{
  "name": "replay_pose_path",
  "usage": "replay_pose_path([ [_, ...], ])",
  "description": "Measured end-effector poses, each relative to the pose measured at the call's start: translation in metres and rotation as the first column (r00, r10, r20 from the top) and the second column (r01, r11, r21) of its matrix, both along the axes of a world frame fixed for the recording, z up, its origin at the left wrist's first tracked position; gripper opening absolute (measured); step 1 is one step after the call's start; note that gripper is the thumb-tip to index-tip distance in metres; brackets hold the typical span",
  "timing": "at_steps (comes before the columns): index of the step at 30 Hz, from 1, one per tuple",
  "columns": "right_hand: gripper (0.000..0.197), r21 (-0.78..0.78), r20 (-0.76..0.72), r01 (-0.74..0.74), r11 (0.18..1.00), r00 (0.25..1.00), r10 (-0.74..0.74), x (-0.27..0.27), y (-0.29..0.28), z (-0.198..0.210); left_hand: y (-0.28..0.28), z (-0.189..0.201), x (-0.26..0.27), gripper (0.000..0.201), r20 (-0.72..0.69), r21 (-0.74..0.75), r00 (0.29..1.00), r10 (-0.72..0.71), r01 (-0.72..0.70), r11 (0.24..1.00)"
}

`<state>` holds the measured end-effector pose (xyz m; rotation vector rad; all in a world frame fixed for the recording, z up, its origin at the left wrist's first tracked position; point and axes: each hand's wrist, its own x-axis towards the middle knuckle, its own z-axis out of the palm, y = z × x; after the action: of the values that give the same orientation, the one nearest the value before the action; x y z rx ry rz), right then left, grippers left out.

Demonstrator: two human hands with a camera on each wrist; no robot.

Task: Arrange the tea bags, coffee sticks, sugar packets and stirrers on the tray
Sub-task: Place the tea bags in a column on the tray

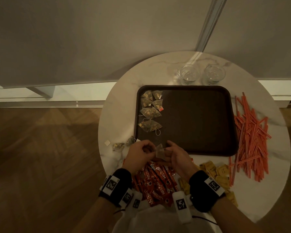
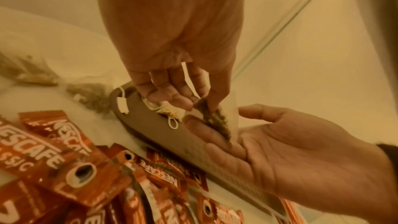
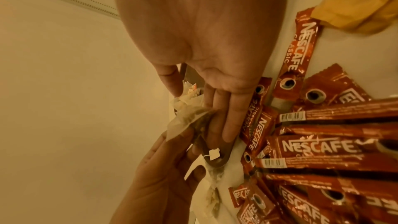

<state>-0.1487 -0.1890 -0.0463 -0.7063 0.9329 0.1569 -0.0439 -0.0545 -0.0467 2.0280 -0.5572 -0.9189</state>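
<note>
Over the front left corner of the dark brown tray (image 1: 200,118), both hands hold one pyramid tea bag (image 1: 159,150). My left hand (image 1: 149,149) pinches its corner (image 2: 215,118), and a white paper tag (image 2: 187,77) lies curled in its fingers. My right hand (image 1: 168,152) carries the bag on nearly straight fingers (image 2: 217,144), thumb against the mesh. Several tea bags (image 1: 150,110) lie along the tray's left side. Two more tea bags (image 1: 123,143) lie on the table left of the tray. Under my wrists lie red coffee sticks (image 1: 155,182).
Yellow sugar packets (image 1: 215,173) lie at the front right of the round marble table (image 1: 121,91). Orange stirrers (image 1: 252,132) are heaped right of the tray. Two glasses (image 1: 188,74) stand behind it. The table's left edge runs close to the loose tea bags.
</note>
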Motion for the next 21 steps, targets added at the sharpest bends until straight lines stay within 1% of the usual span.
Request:
replay_pose_path([
  [2,0.064,0.013,0.011,-0.01,1.0,1.0,0.01,0.004,-0.001,-0.004,-0.001,-0.005,0.011,0.007,-0.016,-0.001,0.997,0.07,-0.07,0.998],
  [3,0.064,0.029,0.005,-0.009,1.0,1.0,0.009,0.007,-0.002,-0.009,-0.001,-0.01,0.019,0.008,0.008,0.013,0.996,0.094,-0.094,0.996],
  [5,0.064,0.052,-0.02,-0.022,0.998,1.0,0.023,0.013,-0.005,-0.016,-0.003,-0.019,0.038,0.011,0.076,0.054,0.992,0.096,-0.101,0.993],
  [6,0.063,0.047,-0.032,-0.042,0.998,0.999,0.043,0.015,-0.006,-0.019,-0.005,-0.023,0.048,0.012,0.106,0.083,0.992,0.073,-0.082,0.993],
  [9,0.057,-0.006,-0.07,-0.124,0.992,0.99,0.124,0.019,-0.012,-0.023,-0.014,-0.028,0.073,0.011,0.186,0.202,0.978,-0.094,0.056,0.978],
  [12,0.051,-0.024,-0.087,-0.156,0.987,0.984,0.153,0.02,-0.017,-0.025,-0.021,-0.03,0.085,0.008,0.208,0.298,0.949,-0.237,0.17,0.939],
  [15,0.046,-0.027,-0.087,-0.144,0.989,0.986,0.141,0.018,-0.019,-0.029,-0.018,-0.033,0.09,0.006,0.247,0.388,0.921,-0.3,0.19,0.902],
  [16,0.044,-0.037,-0.09,-0.148,0.988,0.985,0.144,0.018,-0.02,-0.03,-0.016,-0.033,0.09,0.008,0.267,0.412,0.906,-0.328,0.201,0.889],
  [19,0.037,-0.11,-0.097,-0.197,0.974,0.978,0.186,0.018,-0.019,-0.036,-0.013,-0.027,0.088,0.014,0.327,0.501,0.821,-0.468,0.27,0.822],
  [21,0.033,-0.167,-0.1,-0.234,0.958,0.97,0.22,0.021,-0.017,-0.035,-0.012,-0.023,0.086,0.019,0.367,0.523,0.758,-0.54,0.312,0.793],
])
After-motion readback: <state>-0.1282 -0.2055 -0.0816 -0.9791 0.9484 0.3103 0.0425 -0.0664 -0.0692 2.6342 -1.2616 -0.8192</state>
